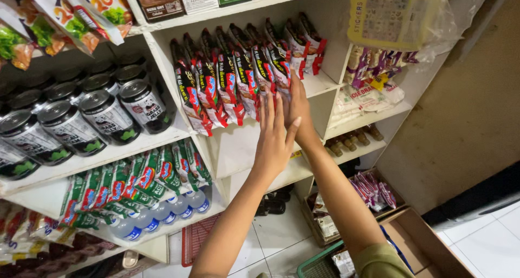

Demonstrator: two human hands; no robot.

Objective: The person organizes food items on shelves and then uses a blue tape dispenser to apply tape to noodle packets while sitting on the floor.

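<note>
Left hand point(274, 134): I see it flat and open, fingers spread narrow, fingertips touching the lower ends of the packets, holding nothing.
Right hand point(299, 111): partly hidden behind my left; palm pressed against the packets' right end, I cannot tell its grip.
Packets point(233, 80): a leaning row of red-and-black sachets on the white shelf point(319, 83), from 10 to 12 o'clock of both hands.
Cans point(108, 115): dark, well apart at 9 o'clock.
Bottles point(162, 210): at 7 o'clock, lower shelf.
</note>
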